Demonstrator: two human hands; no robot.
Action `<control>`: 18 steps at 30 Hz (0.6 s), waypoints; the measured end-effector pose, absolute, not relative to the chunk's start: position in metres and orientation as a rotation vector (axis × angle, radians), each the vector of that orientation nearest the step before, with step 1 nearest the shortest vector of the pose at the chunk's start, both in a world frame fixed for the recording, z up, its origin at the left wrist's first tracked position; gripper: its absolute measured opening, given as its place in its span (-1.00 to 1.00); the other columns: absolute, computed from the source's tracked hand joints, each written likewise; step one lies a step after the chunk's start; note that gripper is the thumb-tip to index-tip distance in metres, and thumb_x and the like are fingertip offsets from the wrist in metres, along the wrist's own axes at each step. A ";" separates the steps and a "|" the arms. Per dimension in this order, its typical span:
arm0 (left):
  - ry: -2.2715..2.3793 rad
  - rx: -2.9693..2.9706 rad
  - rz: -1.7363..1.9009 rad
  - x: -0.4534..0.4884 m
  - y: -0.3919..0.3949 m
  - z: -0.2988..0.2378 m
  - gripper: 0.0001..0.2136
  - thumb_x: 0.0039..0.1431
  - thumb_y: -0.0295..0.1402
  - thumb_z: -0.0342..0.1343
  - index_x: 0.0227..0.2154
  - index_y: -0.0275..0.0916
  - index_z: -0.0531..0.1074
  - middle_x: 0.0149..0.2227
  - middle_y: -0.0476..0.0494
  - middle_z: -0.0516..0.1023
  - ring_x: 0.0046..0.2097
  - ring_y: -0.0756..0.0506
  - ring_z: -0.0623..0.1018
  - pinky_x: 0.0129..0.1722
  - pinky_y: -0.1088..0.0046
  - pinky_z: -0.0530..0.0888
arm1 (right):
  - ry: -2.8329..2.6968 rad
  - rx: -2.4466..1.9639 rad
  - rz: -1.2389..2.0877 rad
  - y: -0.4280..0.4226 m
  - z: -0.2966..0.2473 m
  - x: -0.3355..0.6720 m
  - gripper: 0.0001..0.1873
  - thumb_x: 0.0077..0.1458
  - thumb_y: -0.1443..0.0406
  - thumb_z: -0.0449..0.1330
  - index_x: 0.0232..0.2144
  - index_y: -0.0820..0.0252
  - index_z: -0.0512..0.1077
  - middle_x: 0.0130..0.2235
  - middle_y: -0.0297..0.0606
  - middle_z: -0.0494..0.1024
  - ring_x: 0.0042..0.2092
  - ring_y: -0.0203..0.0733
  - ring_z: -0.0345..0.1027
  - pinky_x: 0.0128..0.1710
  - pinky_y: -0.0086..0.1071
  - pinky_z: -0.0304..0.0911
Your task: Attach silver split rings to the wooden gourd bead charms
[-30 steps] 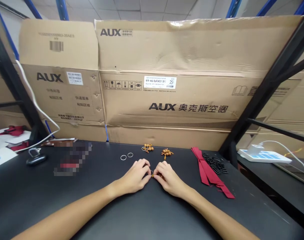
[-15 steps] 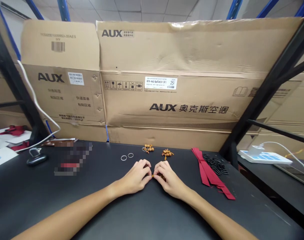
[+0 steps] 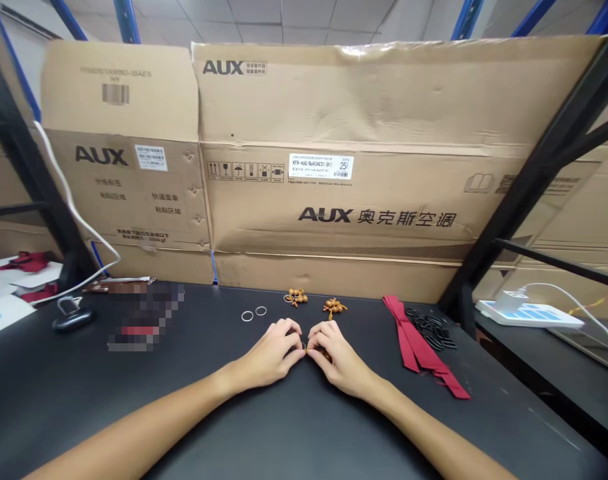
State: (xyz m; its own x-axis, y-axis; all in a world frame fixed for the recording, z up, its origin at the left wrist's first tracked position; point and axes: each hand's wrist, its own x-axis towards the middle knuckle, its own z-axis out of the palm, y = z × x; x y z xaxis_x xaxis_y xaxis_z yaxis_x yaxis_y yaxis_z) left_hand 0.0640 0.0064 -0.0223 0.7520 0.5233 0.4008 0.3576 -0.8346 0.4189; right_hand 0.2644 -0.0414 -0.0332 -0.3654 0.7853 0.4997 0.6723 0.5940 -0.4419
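My left hand and my right hand meet fingertip to fingertip just above the black table, both closed in a pinch. Dark amber-brown beads of a beaded pendant show under the curled fingers of my right hand. A thin rounded edge shows between the fingertips, too small to name; what my left fingers pinch is mostly hidden. Beyond the hands lie a gourd-shaped wooden bead pendant with a metal ring and another wooden bead pendant. Two loose metal rings, a nearer one and a farther one, rest to the left.
Red ribbon strips lie right of my hands, beside a heap of black clips. A dark oval object and a pixelated patch are at the left. Cardboard walls the table's back; a white power strip sits far right.
The small orange bit between my fingertips shows less now, and a thin rounded edge appears there. Both hands stay in nearly the same place.
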 end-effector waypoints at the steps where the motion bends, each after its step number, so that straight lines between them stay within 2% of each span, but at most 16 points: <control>1: 0.675 2.635 0.733 0.064 0.007 -0.022 -0.87 0.29 -0.38 -0.01 -0.36 -0.21 0.39 -0.09 -0.15 0.34 -0.07 -0.12 0.38 0.00 0.27 0.35 | -2.126 -1.173 0.187 -0.040 -0.034 0.265 -0.88 0.20 0.39 0.06 -0.38 0.13 0.32 -0.23 -0.21 0.40 -0.14 -0.12 0.23 -0.11 -0.18 0.25; 5: 0.657 2.644 0.717 0.064 0.006 -0.020 -0.87 0.29 -0.39 -0.02 -0.34 -0.20 0.40 -0.09 -0.14 0.35 -0.05 -0.12 0.38 0.03 0.27 0.34 | -2.080 -1.272 0.103 -0.035 -0.037 0.268 -0.86 0.20 0.40 0.06 -0.41 0.14 0.32 -0.26 -0.21 0.40 -0.18 -0.10 0.22 -0.14 -0.17 0.25; 10: 0.690 2.635 0.730 0.064 0.005 -0.022 -0.91 0.26 -0.35 0.03 -0.33 -0.21 0.40 -0.09 -0.15 0.34 -0.05 -0.13 0.38 0.01 0.25 0.35 | -2.118 -1.180 0.185 -0.039 -0.035 0.267 -0.87 0.21 0.39 0.05 -0.39 0.12 0.32 -0.24 -0.22 0.41 -0.15 -0.13 0.23 -0.12 -0.20 0.26; 18: 0.656 2.658 0.730 0.064 0.007 -0.024 -0.89 0.27 -0.41 -0.01 -0.35 -0.21 0.39 -0.09 -0.15 0.35 -0.06 -0.12 0.38 0.00 0.27 0.35 | -2.083 -1.252 0.116 -0.035 -0.039 0.268 -0.86 0.21 0.39 0.06 -0.40 0.13 0.32 -0.25 -0.21 0.41 -0.16 -0.10 0.24 -0.14 -0.18 0.25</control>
